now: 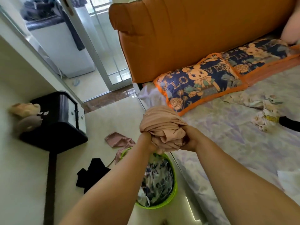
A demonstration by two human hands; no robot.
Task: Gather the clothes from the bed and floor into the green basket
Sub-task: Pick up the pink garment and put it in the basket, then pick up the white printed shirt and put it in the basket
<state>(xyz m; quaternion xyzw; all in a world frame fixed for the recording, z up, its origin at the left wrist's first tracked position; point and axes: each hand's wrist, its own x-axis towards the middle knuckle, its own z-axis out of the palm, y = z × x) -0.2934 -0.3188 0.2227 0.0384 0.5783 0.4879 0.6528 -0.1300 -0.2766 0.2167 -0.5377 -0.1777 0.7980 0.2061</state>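
Both hands hold a bunched peach-pink garment (159, 122) in the air above the far rim of the green basket (174, 184). My left hand (148, 141) grips its left side and my right hand (189, 139) grips its right side. The basket stands on the floor beside the bed and holds a blue-and-white floral cloth (155, 182). On the floor lie a pink garment (117, 139) and a black garment (92, 172). On the bed (235, 135) lie a pale printed garment (263, 114) and a black piece (289, 123) at the right edge.
A black bedside stand (60, 119) with a plush toy (24, 108) on it stands left of the basket. Two LOVE-print pillows (201, 83) lean at the orange headboard (186, 30). A glass sliding door (103, 54) opens behind. A white sheet of paper (290, 181) lies on the bed.
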